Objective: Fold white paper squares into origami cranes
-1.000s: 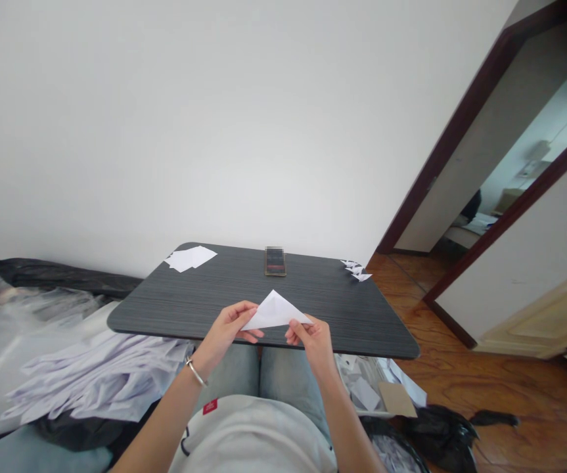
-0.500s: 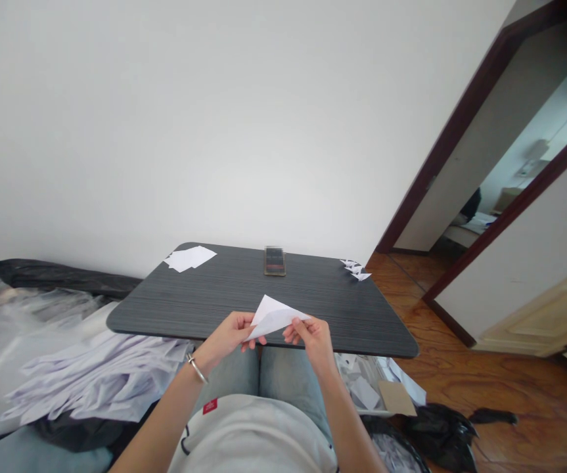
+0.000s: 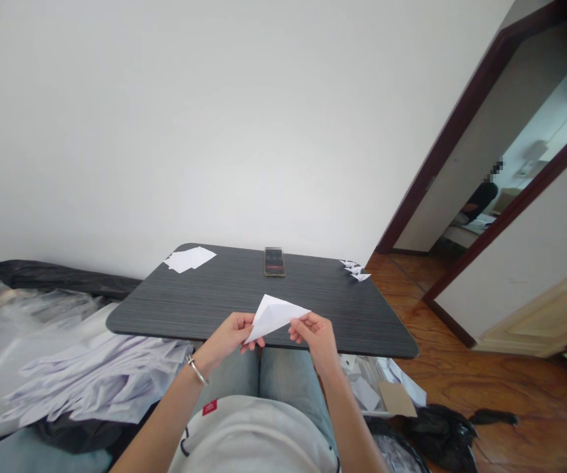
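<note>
A sheet of white paper, folded into a triangle, is held over the front edge of the dark table. My left hand pinches its lower left corner, thumb on top and fingers beneath. At the other end, my right hand grips the right corner between thumb and fingers. Loose white sheets lie at the table's far left. Several small folded paper pieces stand in a row at the far right.
A phone rests at the table's back middle against the wall. White cloth is heaped on the left. A box of papers and black bags sit low on the right. Beyond the doorway, a person is partly visible.
The paper's front flap now lies flatter, and my right hand has shifted slightly along its right edge. A person has come into view through the doorway.
</note>
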`<control>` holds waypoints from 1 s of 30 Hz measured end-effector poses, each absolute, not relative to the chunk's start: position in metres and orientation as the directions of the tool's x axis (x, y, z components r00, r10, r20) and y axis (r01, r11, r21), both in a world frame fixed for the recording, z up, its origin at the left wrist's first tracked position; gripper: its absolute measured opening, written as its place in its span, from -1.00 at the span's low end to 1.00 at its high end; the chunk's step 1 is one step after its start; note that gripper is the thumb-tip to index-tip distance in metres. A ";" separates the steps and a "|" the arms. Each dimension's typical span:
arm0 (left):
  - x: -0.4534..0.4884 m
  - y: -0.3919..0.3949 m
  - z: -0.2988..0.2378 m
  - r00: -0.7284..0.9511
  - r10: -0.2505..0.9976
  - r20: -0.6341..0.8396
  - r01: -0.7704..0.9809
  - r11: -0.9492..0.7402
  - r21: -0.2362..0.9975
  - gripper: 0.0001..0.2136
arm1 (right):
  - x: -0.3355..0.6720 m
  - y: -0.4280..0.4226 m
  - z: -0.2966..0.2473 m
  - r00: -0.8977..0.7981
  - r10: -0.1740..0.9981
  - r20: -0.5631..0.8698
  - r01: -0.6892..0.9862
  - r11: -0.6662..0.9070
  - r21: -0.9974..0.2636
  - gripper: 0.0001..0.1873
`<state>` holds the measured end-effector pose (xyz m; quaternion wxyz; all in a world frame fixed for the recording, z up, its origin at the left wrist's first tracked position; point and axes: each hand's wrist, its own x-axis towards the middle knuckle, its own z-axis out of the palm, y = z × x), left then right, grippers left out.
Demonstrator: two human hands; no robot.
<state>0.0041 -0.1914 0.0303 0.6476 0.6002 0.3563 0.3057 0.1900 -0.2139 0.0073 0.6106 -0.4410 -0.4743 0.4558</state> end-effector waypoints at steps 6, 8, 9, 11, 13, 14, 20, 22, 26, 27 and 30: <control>0.007 -0.196 0.031 0.567 0.818 -0.093 0.032 0.091 0.995 -0.64 | 0.175 -0.217 0.003 -0.040 0.995 0.090 -0.092 0.086 -0.992 -0.80; 0.007 -0.196 0.030 0.542 0.837 -0.073 -0.014 0.096 0.995 -0.46 | 0.173 -0.217 0.002 -0.051 0.995 0.085 -0.083 0.081 -0.993 -0.78; 0.007 -0.196 0.030 0.534 0.844 -0.060 -0.039 0.095 0.995 -0.38 | 0.172 -0.217 0.002 -0.042 0.995 0.088 -0.083 0.084 -0.993 -0.77; 0.006 -0.196 0.029 0.530 0.847 -0.039 -0.055 0.081 0.995 -0.32 | 0.170 -0.217 0.002 -0.019 0.996 0.091 -0.087 0.089 -0.992 -0.75; 0.007 -0.196 0.029 0.538 0.842 -0.036 -0.005 0.046 0.999 -0.46 | 0.169 -0.218 0.001 -0.012 0.996 0.088 -0.089 0.087 -0.992 -0.74; 0.007 -0.196 0.030 0.540 0.841 -0.040 0.031 0.027 0.999 -0.55 | 0.168 -0.218 0.001 -0.011 0.996 0.085 -0.091 0.083 -0.992 -0.73; 0.011 -0.198 0.035 0.477 0.877 -0.057 0.142 -0.013 0.990 -0.75 | 0.164 -0.218 0.000 -0.012 0.997 0.083 -0.104 0.081 -0.991 -0.73; 0.011 -0.199 0.036 0.471 0.880 -0.059 0.140 -0.008 0.990 -0.77 | 0.167 -0.218 0.001 -0.017 0.996 0.083 -0.100 0.081 -0.992 -0.74; 0.008 -0.198 0.038 0.467 0.882 -0.064 0.134 0.001 0.991 -0.78 | 0.180 -0.218 0.004 0.018 0.994 0.105 -0.099 0.106 -0.989 -0.81; 0.007 -0.198 0.038 0.464 0.883 -0.066 0.134 0.003 0.991 -0.79 | 0.184 -0.218 0.005 0.026 0.993 0.113 -0.100 0.115 -0.988 -0.82; 0.005 -0.197 0.037 0.456 0.887 -0.068 0.136 0.006 0.991 -0.79 | 0.195 -0.218 0.007 0.032 0.992 0.120 -0.113 0.123 -0.986 -0.80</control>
